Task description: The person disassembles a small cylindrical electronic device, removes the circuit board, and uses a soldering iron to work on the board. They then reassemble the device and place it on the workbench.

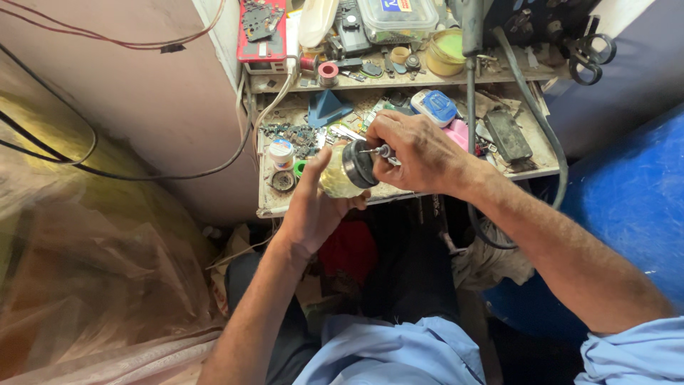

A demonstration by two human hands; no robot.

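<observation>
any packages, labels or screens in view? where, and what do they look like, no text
Clear box: top shelf, rectangular, transparent plastic, blue label on lid.
Red pack: top left, flat red card holding dark parts.
Small tub: lower shelf, left of left hand, round, white with a red and blue label.
Blue-white case: lower shelf, behind right hand, rounded.
No screens.

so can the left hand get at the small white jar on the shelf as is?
Probably not: the left hand is wrapped around the yellow faceted bulb. The white jar sits just beyond, nothing between them.
</observation>
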